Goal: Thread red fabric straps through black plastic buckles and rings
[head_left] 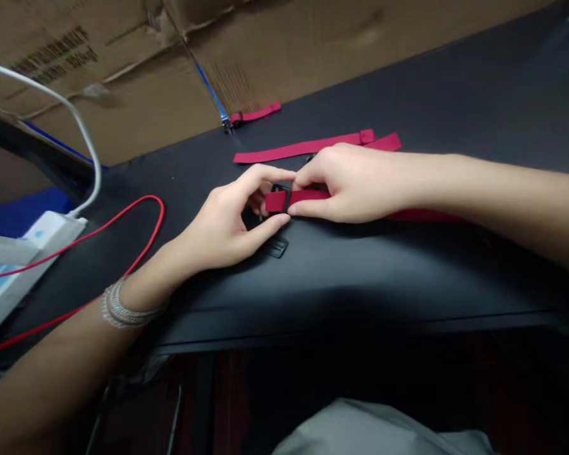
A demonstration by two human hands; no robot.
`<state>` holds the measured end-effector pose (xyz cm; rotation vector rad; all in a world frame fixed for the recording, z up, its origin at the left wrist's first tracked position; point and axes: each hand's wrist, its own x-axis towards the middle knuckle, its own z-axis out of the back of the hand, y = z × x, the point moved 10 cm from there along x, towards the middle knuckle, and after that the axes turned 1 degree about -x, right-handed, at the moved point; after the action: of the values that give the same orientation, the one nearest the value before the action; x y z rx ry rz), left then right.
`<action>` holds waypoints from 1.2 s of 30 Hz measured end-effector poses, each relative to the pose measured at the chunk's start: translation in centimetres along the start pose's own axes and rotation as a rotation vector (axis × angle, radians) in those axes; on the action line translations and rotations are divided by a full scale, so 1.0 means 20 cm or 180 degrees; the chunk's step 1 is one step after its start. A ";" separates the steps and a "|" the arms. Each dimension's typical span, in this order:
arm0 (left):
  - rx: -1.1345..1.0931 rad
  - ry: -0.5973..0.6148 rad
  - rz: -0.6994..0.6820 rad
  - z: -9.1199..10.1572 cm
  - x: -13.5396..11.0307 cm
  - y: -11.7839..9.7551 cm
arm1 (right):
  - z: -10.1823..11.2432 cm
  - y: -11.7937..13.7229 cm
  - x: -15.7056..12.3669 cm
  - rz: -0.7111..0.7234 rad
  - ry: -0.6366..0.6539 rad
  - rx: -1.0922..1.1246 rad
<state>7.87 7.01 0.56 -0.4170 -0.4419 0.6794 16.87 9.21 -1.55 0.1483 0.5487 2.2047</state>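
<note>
Through a black buckle [287, 197] the left hand [226, 218] pinches runs red strap [310, 195] the right hand [351, 182] grips.

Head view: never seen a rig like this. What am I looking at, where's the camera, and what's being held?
There's no machine here, just a person's two bare hands. The single picture comes from a camera worn on the head, looking forward and down, so the arms reach in from the sides.

The left hand, with a bracelet at its wrist, grips a black buckle. The right hand pinches a red strap close beside it; the strap's end shows beyond the buckle.

On the black table, a flat black slider lies just below the left hand, and more red straps lie behind the hands. At left are a white power strip and a red cable; cardboard stands behind.
</note>
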 end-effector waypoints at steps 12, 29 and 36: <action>0.0003 0.0013 0.0109 0.00 0.00 0.01 | -0.01 -0.02 0.00 -0.0132 0.0088 -0.0124; -0.0081 0.0018 0.0040 0.01 0.00 0.00 | 0.00 0.01 0.00 -0.0017 0.0052 -0.0090; -0.0089 0.0021 0.0049 0.01 0.00 0.00 | 0.00 0.00 -0.01 -0.0068 0.0073 -0.0086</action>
<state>7.84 7.08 0.75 -0.4491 -0.4428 0.6873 16.90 9.08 -1.50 0.1025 0.5306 2.1944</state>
